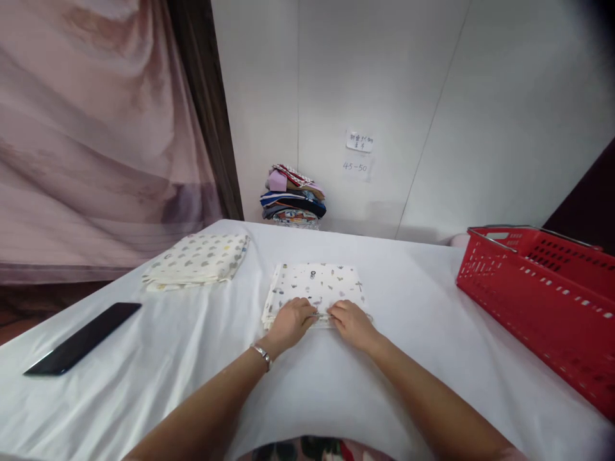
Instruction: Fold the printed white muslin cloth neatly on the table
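A white cloth (317, 280) with small printed figures lies folded into a rectangle in the middle of the table. At its near edge my left hand (292, 321) has its fingers curled and pinched on the fabric, a silver bracelet round the wrist. My right hand (353, 323) pinches the same edge a short way to the right. Between the two hands a thin fold of the cloth shows; the fingertips are partly hidden. Further left lies another folded cloth (202, 259), white with grey printed shapes, touched by neither hand.
A white sheet (192, 358) with wrinkles covers the table. On the left lies a flat black object (86, 339); a red perforated basket (528, 301) stands at the right edge. Behind the table is a pile of folded fabrics (293, 195). A pink curtain (96, 128) hangs at left.
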A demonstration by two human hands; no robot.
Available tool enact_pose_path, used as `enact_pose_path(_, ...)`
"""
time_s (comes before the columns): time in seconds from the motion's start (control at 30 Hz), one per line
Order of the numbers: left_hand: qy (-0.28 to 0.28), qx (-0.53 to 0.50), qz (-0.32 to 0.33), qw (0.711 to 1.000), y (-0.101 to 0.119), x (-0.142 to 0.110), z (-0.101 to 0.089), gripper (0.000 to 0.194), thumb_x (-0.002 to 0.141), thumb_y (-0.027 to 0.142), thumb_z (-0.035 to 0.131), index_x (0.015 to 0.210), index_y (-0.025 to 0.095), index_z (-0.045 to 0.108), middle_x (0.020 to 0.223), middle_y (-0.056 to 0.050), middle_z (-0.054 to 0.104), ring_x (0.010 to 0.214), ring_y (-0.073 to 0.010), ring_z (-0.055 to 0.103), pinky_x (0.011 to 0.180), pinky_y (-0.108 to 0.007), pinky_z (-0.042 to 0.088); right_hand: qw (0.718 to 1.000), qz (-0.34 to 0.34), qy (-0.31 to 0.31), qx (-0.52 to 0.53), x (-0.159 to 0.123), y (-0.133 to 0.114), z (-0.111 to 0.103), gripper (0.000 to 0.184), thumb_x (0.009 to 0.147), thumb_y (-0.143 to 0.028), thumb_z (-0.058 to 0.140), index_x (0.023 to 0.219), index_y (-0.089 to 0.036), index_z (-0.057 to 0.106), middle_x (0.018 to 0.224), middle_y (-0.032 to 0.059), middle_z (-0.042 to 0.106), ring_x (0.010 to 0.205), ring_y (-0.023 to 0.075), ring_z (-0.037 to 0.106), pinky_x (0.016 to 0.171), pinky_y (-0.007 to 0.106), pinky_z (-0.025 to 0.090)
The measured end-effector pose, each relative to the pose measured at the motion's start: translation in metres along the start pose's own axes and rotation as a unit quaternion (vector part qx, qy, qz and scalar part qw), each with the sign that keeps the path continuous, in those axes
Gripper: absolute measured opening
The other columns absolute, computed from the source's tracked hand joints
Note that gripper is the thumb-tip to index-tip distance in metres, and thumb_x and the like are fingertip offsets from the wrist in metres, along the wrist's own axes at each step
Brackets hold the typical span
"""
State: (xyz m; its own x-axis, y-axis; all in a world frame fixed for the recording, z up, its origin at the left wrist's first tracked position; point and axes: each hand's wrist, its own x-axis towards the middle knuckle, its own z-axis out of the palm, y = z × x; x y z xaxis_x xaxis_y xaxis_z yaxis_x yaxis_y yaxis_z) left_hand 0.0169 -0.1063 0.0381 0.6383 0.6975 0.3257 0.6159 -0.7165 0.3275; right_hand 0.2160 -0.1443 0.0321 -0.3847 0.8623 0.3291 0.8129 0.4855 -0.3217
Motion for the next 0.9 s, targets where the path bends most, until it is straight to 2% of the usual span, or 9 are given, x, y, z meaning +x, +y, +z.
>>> enact_pose_path(0.17,0.020,-0.074,-0.056,0.995,-0.005,-0.002,0.007,0.020,0.082,0.032,0.052,0.093,0.023,0.066,0.091,-0.004,0.062,0.087,-0.0179,0.055,0.083,-0.033,0.042,0.997,0.044,0.012,0.068,-0.007,0.006,0.002,0.022,0.083,-0.018,0.052,0.101,-0.021,0.062,0.099,0.0049,0.060,0.094,0.0171,0.052,0.084,0.030,0.040)
enact_pose_path(0.37,0.029,-0.117,-0.106,0.987,-0.003,0.001,0.011,0.016,0.079,0.031,0.056,0.086,0.022,0.068,0.085,-0.001,0.063,0.085,-0.0163,0.055,0.081,-0.030,0.042,0.984,0.125,0.000,0.127,-0.004,0.005,-0.002,0.020,0.080,-0.018,0.054,0.095,-0.021,0.066,0.098,0.0032,0.060,0.092,0.0158,0.054,0.082,0.028,0.041)
enact_pose_path(0.63,0.036,-0.095,-0.095,0.990,-0.002,0.000,0.012,0.023,0.085,0.031,0.047,0.082,0.022,0.067,0.086,-0.002,0.062,0.084,-0.0163,0.053,0.081,-0.030,0.040,0.976,0.142,-0.066,0.153,0.006,0.009,-0.012,0.020,0.079,-0.020,0.053,0.094,-0.021,0.067,0.096,0.0029,0.062,0.086,0.0145,0.057,0.078,0.025,0.042)
enact_pose_path(0.9,0.046,-0.048,-0.087,0.994,0.004,0.002,0.012,0.026,0.088,0.028,0.040,0.081,0.018,0.063,0.083,-0.005,0.060,0.081,-0.0174,0.051,0.077,-0.032,0.038,0.973,0.177,-0.047,0.139,0.007,0.003,-0.009,0.017,0.082,-0.028,0.053,0.089,-0.023,0.068,0.094,0.0008,0.062,0.083,0.0134,0.056,0.074,0.025,0.041)
